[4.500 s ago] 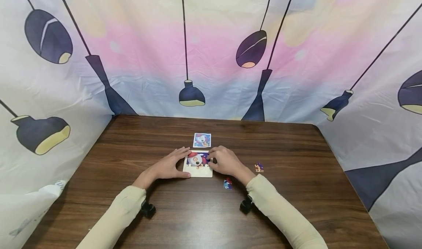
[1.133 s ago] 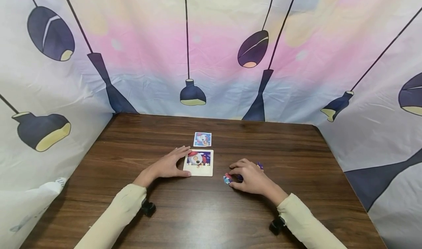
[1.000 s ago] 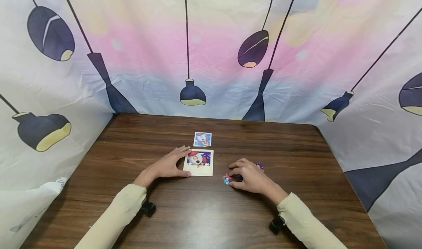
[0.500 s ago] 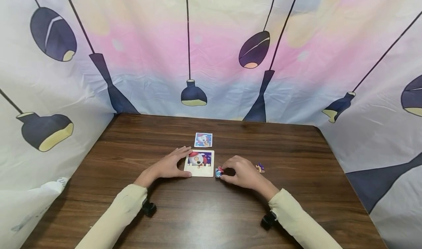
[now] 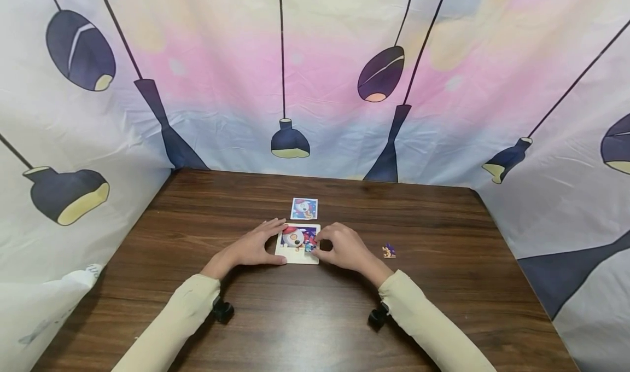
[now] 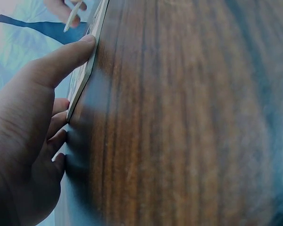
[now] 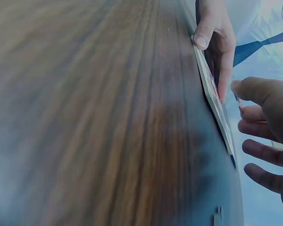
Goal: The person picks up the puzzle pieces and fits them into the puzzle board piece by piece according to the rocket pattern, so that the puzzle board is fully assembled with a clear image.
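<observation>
A cream puzzle board (image 5: 294, 257) lies flat on the table, its upper part filled with a picture of a white round character in a red hat; the lower part is mostly bare. My left hand (image 5: 252, 247) steadies its left side, the thumb (image 6: 80, 51) pressing at the near corner and the fingers stretched toward the far corner. Between the thumb and forefinger of my right hand (image 5: 345, 249) is a blue and red puzzle piece (image 5: 309, 247), partly covered by the fingers. It is held tilted just above the board's right side, as the left wrist view shows.
A loose purple and orange puzzle piece (image 5: 389, 251) lies on the wooden table (image 5: 295, 323) to the right. Just beyond the board is a small printed picture card (image 5: 304, 208) with the same character. A patterned curtain (image 5: 325, 87) surrounds the table's back and sides.
My right hand let go at the board, moved right, picked up the blue and red puzzle piece and brought it left over the board. My left hand has stayed at the board.
</observation>
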Action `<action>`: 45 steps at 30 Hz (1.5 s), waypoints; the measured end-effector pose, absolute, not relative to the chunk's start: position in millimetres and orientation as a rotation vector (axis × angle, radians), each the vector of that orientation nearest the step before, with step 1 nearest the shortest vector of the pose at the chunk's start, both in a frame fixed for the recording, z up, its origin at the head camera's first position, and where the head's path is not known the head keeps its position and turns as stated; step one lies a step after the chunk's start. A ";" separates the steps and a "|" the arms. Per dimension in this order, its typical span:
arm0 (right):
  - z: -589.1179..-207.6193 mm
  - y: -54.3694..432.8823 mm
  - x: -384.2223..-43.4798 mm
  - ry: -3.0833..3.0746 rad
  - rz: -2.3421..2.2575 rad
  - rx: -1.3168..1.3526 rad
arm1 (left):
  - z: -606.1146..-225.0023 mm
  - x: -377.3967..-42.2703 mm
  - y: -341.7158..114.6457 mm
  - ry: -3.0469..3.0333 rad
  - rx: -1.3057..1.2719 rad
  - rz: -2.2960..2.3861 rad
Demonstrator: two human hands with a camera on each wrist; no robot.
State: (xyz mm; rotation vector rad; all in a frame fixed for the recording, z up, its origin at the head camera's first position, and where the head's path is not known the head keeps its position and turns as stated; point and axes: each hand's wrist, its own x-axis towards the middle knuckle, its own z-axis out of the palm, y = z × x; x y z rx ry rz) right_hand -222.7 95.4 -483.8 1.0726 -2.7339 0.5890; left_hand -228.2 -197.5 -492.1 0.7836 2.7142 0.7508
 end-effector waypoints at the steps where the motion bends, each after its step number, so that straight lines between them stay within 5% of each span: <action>1: -483.6 92.8 -224.3 -2.735 0.589 1.079 | -492.1 -228.5 -197.4 2.713 0.785 0.752; 45: -487.1 30.5 -233.2 -2.686 0.374 1.246 | -494.3 -229.0 -199.0 2.705 0.808 0.757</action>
